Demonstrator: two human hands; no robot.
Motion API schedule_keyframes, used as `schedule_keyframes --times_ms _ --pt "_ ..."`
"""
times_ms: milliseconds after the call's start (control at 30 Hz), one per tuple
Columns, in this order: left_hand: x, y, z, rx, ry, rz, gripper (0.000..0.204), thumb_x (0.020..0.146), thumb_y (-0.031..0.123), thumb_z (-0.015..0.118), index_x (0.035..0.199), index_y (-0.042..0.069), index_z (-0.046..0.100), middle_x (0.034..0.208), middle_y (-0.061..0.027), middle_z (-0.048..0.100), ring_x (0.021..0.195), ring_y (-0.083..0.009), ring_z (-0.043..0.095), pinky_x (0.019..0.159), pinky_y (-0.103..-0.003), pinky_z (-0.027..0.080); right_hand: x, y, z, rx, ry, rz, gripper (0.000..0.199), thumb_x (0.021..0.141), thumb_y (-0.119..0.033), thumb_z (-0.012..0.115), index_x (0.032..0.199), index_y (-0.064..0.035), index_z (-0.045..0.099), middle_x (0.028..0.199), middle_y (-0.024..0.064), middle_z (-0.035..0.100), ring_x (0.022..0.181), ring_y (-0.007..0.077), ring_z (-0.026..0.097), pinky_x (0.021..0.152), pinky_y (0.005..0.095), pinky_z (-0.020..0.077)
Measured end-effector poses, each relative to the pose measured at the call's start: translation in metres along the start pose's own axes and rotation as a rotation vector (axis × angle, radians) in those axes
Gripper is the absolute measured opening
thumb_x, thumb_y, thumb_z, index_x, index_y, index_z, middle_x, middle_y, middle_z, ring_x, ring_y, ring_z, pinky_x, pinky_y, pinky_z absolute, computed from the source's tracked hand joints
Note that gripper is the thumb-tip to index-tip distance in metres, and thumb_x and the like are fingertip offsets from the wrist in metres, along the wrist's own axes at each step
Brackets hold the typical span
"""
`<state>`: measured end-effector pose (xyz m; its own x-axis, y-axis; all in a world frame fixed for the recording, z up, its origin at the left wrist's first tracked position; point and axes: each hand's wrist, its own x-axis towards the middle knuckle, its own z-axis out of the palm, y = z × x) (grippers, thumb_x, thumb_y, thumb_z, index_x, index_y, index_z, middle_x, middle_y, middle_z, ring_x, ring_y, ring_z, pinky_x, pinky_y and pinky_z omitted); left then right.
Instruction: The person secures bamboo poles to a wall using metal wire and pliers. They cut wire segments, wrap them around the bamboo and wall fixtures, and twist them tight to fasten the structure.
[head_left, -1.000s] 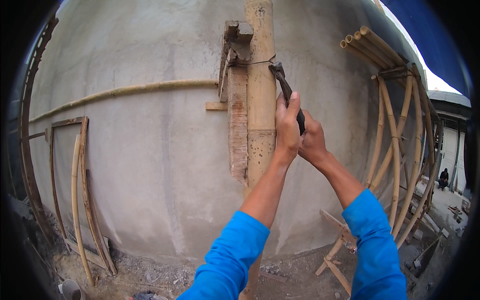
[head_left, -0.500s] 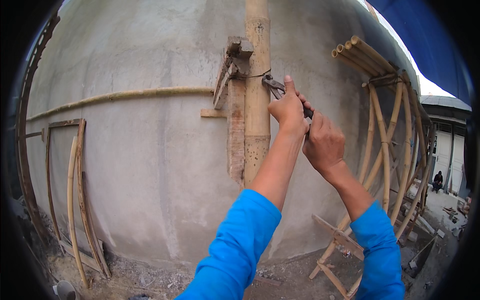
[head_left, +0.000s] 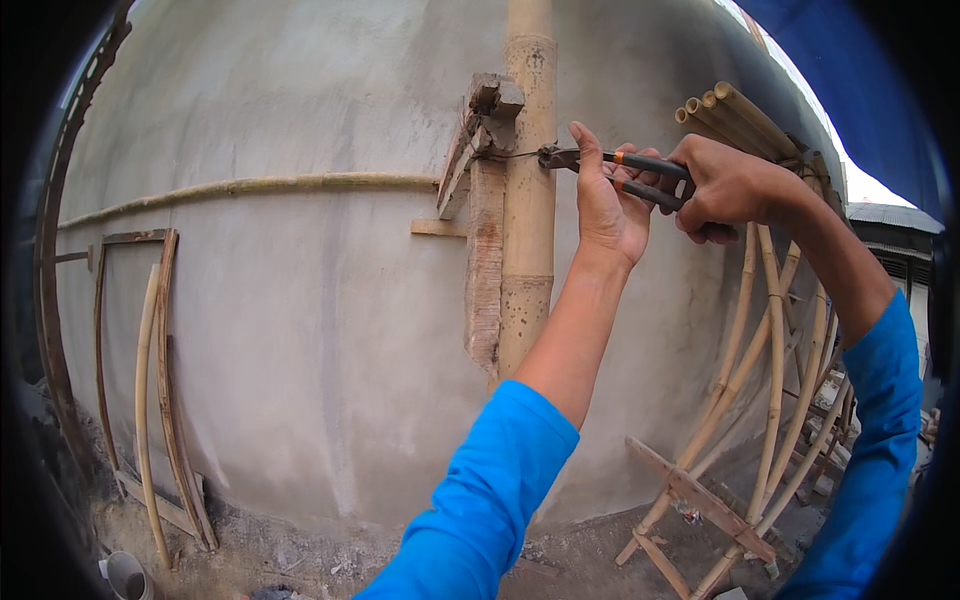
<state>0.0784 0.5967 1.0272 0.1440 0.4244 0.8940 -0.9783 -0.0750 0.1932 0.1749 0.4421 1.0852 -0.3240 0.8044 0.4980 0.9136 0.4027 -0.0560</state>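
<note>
An upright bamboo pole [head_left: 528, 200] stands against a grey plastered wall [head_left: 300, 330], bound by thin wire [head_left: 508, 154] to a wooden block and plank [head_left: 487, 200]. My right hand [head_left: 728, 185] grips the dark, orange-banded handles of pincers [head_left: 620, 170], whose jaws bite the wire at the pole's right side. My left hand [head_left: 607, 200] is raised beside the pole with fingers up, touching the pincers just behind the jaws. Both sleeves are bright blue.
A horizontal bamboo [head_left: 250, 187] runs across the wall at left. Curved bamboo strips and a wooden frame [head_left: 155, 400] lean at lower left. A bamboo scaffold with bundled poles [head_left: 760, 330] stands at right. A bucket [head_left: 125, 575] sits on rubble-strewn ground.
The pincers have swung from pointing up along the pole to lying level, jaws on the wire. My right hand moved out to the right on the handles; my left hand opened up beside the pole.
</note>
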Motion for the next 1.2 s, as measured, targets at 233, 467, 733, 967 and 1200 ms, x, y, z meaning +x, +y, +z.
schedule_keyframes --times_ms 233,467,733,967,1200 --pt "-0.029 -0.022 -0.082 0.914 0.143 0.453 0.116 0.081 0.08 0.061 0.142 -0.014 0.032 0.143 -0.0294 0.039 0.141 -0.0365 0.031 0.12 -0.045 0.021 0.013 0.049 0.079 -0.159 0.413 -0.171 0.005 0.073 0.006 0.055 0.079 0.0078 0.056 0.063 0.0265 0.053 0.059 0.038 0.056 0.062 0.0474 0.0449" --pt "-0.034 -0.017 -0.084 1.009 0.165 0.6 0.129 0.078 0.076 0.07 0.144 -0.025 0.025 0.151 -0.0385 0.031 0.148 -0.0424 0.026 0.121 -0.041 0.018 0.06 0.098 0.173 0.183 0.727 -0.372 0.006 0.079 0.006 0.058 0.085 0.0044 0.056 0.061 0.0179 0.052 0.054 0.0237 0.049 0.056 0.0381 0.0419" --pt "-0.039 -0.002 -0.071 0.984 0.177 0.157 0.125 0.08 0.076 0.068 0.148 -0.021 0.027 0.145 -0.0337 0.042 0.143 -0.0362 0.036 0.118 -0.035 0.026 0.102 0.099 0.233 0.438 0.9 -0.588 0.022 0.087 0.001 0.067 0.108 0.0046 0.064 0.076 0.0137 0.068 0.069 0.0131 0.062 0.065 0.0306 0.0506" --pt "0.0 -0.015 -0.075 1.029 0.582 0.427 0.085 0.077 0.073 0.075 0.105 -0.005 0.058 0.084 -0.002 0.046 0.085 -0.0134 0.045 0.081 -0.032 0.041 0.068 0.074 0.203 0.157 0.815 -0.319 0.022 0.082 0.004 0.061 0.103 0.0036 0.064 0.072 0.0228 0.066 0.065 0.0382 0.068 0.064 0.043 0.0524" --pt "-0.02 0.003 -0.033 0.8 0.38 0.073 0.073 0.076 0.076 0.073 0.091 0.006 0.06 0.092 -0.0043 0.048 0.088 -0.019 0.049 0.086 -0.04 0.041 0.01 0.063 0.102 -0.529 0.716 -0.224 0.008 0.081 0.0 0.059 0.088 0.0007 0.059 0.068 0.0207 0.064 0.067 0.0438 0.064 0.066 0.0538 0.0494"
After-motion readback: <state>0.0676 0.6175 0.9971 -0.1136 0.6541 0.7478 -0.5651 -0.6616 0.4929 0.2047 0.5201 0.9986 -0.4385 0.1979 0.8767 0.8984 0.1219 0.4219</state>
